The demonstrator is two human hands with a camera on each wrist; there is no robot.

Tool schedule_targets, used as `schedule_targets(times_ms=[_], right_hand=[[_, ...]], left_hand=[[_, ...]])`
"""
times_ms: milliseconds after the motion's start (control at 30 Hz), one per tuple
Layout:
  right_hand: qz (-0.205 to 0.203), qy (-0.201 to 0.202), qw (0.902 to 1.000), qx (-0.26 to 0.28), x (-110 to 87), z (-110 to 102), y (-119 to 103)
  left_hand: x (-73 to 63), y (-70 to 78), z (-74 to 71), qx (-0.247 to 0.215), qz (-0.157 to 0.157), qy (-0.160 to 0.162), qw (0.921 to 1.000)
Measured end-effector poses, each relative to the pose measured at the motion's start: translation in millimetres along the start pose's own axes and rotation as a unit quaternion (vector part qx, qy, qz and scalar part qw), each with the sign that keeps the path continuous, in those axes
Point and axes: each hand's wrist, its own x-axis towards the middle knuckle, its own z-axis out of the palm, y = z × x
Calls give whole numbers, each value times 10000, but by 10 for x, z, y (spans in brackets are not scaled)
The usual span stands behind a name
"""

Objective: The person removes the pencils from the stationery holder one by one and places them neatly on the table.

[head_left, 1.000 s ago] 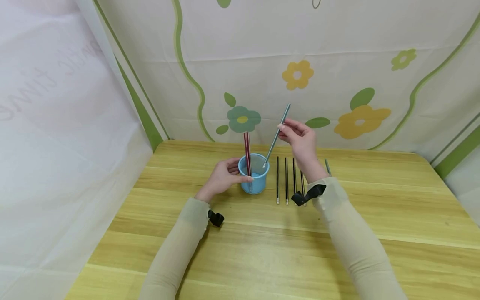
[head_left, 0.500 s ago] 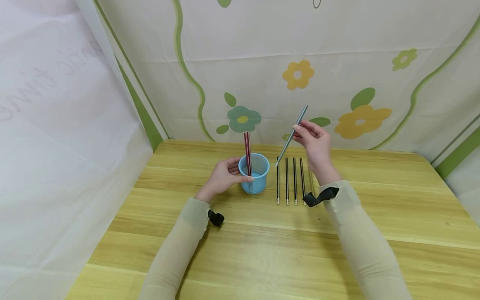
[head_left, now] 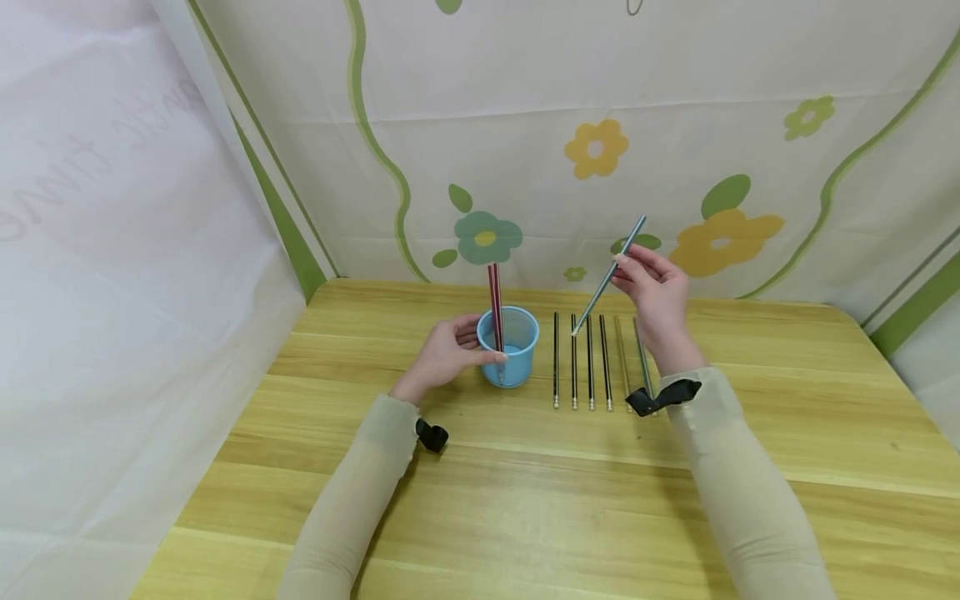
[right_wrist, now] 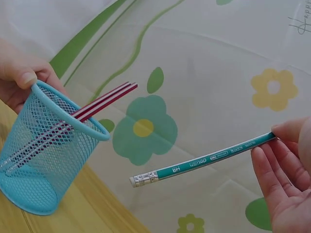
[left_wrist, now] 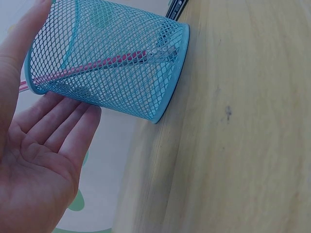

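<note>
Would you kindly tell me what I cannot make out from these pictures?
Head view: part of the rightmost lying pencil, hidden by the black strap.
Head view: any print on the black pencils, too small to read.
Right wrist view: the end of the writing, cut off by the right edge.

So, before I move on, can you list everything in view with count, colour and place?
table: 1, light wood, beneath everything
cup: 1, blue mesh, on the table
red pencils: 2, red with pale stripes, leaning inside the cup
green pencil: 1, green, held in the air
black pencils: 4, black, in a row right of the cup
gold pencil: 1, gold, next in that row
last pencil: 1, blue-green, end of the row
cloth: pieces uncounted, white with floral print, around the table
straps: 2, black, one per wrist
sleeves: 2, beige, both arms
left hand: 1, gripping the cup
right hand: 1, pinching the green pencil
</note>
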Motion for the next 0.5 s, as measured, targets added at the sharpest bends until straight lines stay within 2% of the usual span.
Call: schedule_targets(times_ms=[500], right_hand=[[-32,50,10000,73,9,-295,-16]], left_hand=[[13,22,19,-8,-93,-47,9999]])
